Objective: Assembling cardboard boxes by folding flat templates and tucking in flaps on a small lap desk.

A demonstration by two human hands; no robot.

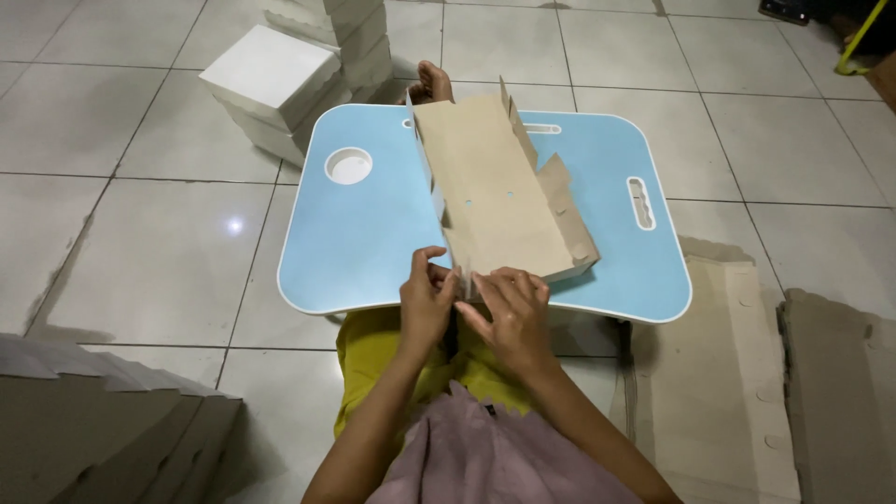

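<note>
A flat brown cardboard box piece with folded-up side flaps (499,191) lies on a light blue plastic lap table with rounded corners (359,238). The cardboard runs from the near edge of the table up toward the far edge, a bit to the left of the middle. Its side flaps stand up, and one flap sticks out to the right.

Both hands are at the near end of the cardboard, close to the person's body. The left hand (427,301) has its fingers curled in and pinches the near left corner of the cardboard. The right hand (509,313) sits just beside it, fingers bent, pressing on the near edge of the same cardboard. The two hands almost touch each other.

The blue table has a round cup hole (348,165) on its left side and a long slot handle (640,203) on its right side. A bare foot (431,82) peeks out past the far edge of the table.

On the tiled floor behind the table stands a stack of white folded boxes (280,79). More flat brown cardboard sheets (719,392) lie on the floor to the right, and another pile of cardboard pieces (93,420) sits at the bottom left. The person wears yellow and dusty pink clothes.
</note>
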